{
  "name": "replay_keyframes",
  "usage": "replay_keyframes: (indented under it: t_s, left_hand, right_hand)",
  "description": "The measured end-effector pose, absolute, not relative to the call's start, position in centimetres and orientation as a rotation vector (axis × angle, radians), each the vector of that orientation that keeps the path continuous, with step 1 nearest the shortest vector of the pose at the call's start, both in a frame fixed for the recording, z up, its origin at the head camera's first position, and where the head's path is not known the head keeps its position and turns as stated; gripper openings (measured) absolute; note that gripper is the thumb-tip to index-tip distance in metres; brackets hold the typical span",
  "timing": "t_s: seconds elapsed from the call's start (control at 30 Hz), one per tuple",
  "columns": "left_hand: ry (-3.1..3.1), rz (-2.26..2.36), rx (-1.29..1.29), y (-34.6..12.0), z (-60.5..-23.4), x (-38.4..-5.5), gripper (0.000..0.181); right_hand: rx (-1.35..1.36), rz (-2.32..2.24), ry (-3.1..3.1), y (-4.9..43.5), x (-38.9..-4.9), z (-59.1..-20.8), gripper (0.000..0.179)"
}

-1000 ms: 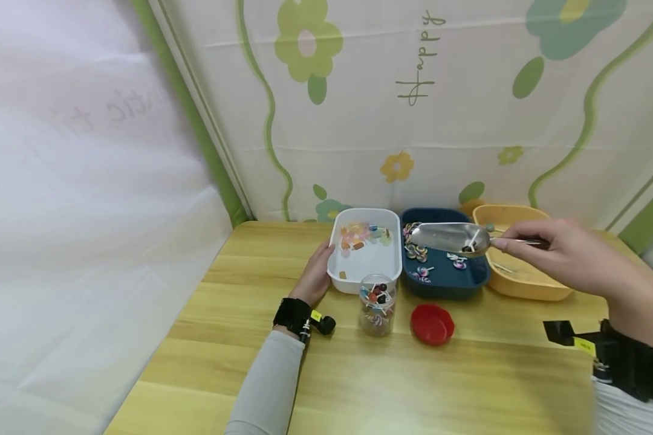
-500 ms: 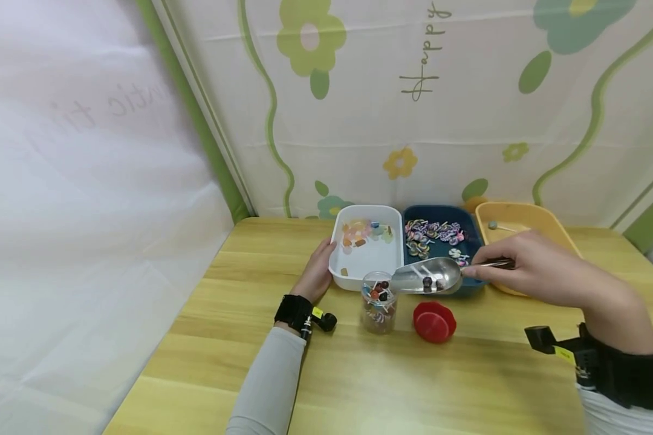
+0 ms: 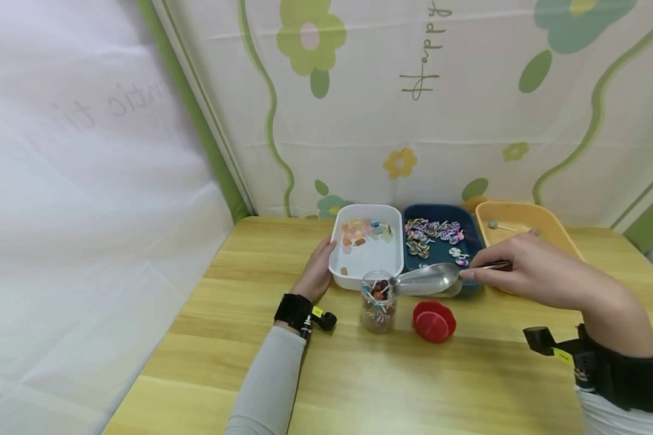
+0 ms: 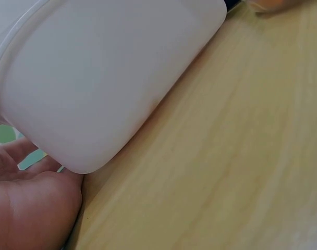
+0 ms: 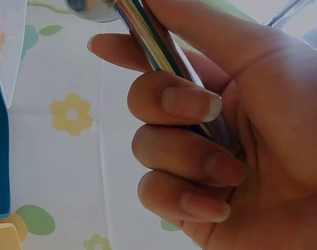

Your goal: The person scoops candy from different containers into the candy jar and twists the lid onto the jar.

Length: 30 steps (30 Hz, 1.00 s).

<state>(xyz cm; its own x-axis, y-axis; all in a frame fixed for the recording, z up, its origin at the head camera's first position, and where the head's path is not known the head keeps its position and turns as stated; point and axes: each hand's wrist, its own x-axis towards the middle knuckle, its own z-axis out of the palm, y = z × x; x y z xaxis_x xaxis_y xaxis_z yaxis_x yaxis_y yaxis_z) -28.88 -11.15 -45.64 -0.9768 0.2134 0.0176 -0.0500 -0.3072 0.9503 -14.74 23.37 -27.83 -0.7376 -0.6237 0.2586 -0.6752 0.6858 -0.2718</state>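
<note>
My right hand (image 3: 533, 266) grips the handle of a metal scoop (image 3: 427, 279), its fingers curled round it in the right wrist view. The scoop's lip tilts down at the mouth of a clear jar (image 3: 378, 314), where small dark candy pieces are at the lip. Inside the jar are miniature lollipops in several colours. My left hand (image 3: 317, 272) holds the left side of a white bin (image 3: 367, 263), thumb at the rim and fingers along the wall. In the left wrist view, the bin's wall (image 4: 106, 83) hides part of those fingers.
A red scalloped lid (image 3: 434, 322) lies right of the jar. Next to the white bin stand a dark blue bin (image 3: 441, 211) with swirl lollipops and a yellow bin (image 3: 522, 211) with a few sticks. A printed curtain (image 3: 348, 121) hangs behind the wooden table (image 3: 207, 338).
My right hand has brought the scoop left and down from over the blue bin to the jar's mouth. Its dark pieces have slid toward the jar. My left hand stays at the white bin.
</note>
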Motion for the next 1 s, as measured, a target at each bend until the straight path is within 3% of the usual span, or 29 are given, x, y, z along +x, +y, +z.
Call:
replay_keyframes:
  t_s: [0.43, 0.8, 1.0]
  left_hand:
    - [1.727, 2.408, 0.191, -11.2, -45.4, -28.8, 0.049]
    - [1.735, 2.399, 0.205, -10.7, -45.1, -29.2, 0.049]
    - [1.732, 2.412, 0.205, -11.1, -45.3, -29.0, 0.049]
  right_hand:
    - [1.042, 0.592, -2.748, 24.0, -13.8, -26.9, 0.008]
    - [0.617, 0.562, -3.063, 30.4, -14.1, -27.8, 0.011]
    - [0.902, 0.82, -3.136, 34.8, -16.1, -31.2, 0.017]
